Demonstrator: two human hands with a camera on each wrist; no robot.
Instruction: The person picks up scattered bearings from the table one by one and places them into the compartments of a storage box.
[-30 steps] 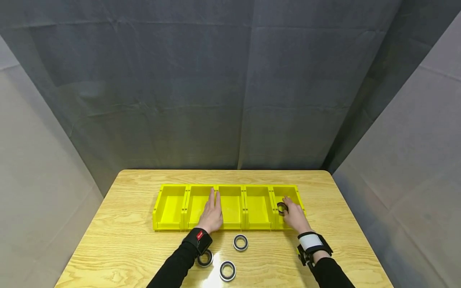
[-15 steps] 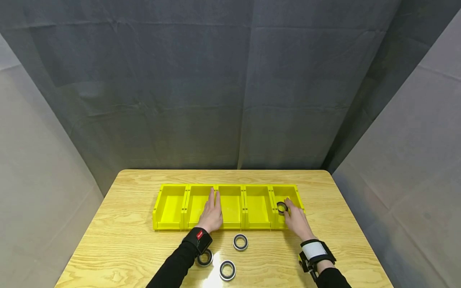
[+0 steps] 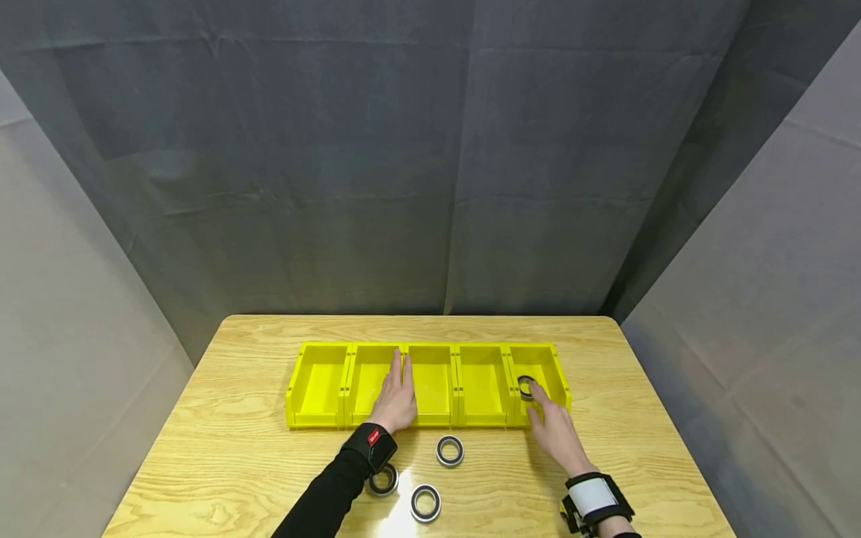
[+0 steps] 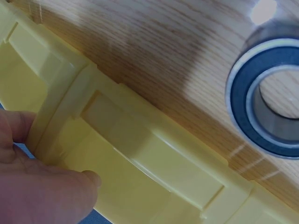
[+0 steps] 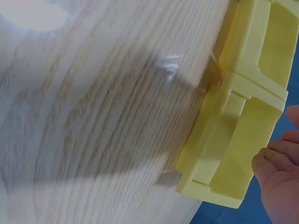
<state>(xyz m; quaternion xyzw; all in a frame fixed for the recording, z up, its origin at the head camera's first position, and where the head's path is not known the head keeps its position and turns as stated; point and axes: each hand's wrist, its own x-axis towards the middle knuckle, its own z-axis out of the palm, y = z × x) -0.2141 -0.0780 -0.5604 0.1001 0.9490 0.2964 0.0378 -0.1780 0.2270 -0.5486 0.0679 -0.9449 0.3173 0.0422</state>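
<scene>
My left hand (image 3: 394,403) lies at the divider between the second and third compartments of the yellow bin row (image 3: 430,420), fingers straight and pointing forward. In the left wrist view its thumb (image 4: 88,182) is on one side of the divider, another finger on the other. A ball bearing (image 3: 524,382) with a dark ring face leans in the far-right compartment. My right hand (image 3: 557,432) is at that compartment's front, thumb and index spread apart, index fingertip overlapping the bearing's edge. In the right wrist view, the hand (image 5: 280,172) shows loosely bent fingers with nothing between them.
On the wooden table (image 3: 255,478), a bearing (image 3: 449,451) lies just in front of the bins, with another bearing (image 3: 425,504) nearer me. A third bearing (image 3: 383,480) is partly covered by my left wrist. Grey curtains (image 3: 430,187) surround the table.
My right hand has drawn back toward me and its fingers have loosened from the bearing, which stays in the far-right compartment. The left hand has not moved.
</scene>
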